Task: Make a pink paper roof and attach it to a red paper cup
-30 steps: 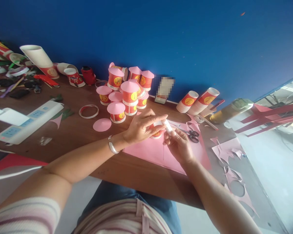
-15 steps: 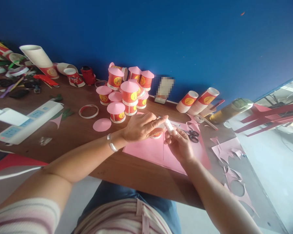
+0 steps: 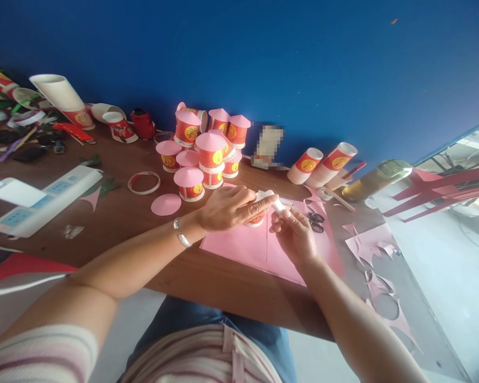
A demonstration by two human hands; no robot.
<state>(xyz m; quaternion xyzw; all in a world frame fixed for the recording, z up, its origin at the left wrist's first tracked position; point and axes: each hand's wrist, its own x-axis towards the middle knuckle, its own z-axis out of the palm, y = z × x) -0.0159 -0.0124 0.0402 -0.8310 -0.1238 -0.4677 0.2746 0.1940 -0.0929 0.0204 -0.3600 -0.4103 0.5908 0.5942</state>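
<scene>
My right hand (image 3: 295,234) is closed round a small white tube (image 3: 278,206), its upper end slanting up to the left. My left hand (image 3: 233,210) reaches across from the left with fingers stretched, the index finger lying over the tube near its top. Under the left hand, a red paper cup (image 3: 256,221) shows only in part. Both hands hover above a pink paper sheet (image 3: 239,247) on the brown table. Black-handled scissors (image 3: 316,222) lie on that sheet, just beyond my right hand.
Red cups with pink cone tops (image 3: 189,183) cluster behind my left hand, beside a loose pink cone (image 3: 166,204). Stacked cups (image 3: 337,162) and a tape roll (image 3: 324,194) stand to the right. Pink paper scraps (image 3: 379,287) lie at far right; a power strip (image 3: 51,197) is left.
My left index finger has moved slightly down and over the tube, whose upper end now shows above the finger. The right hand keeps its grip, nearly still.
</scene>
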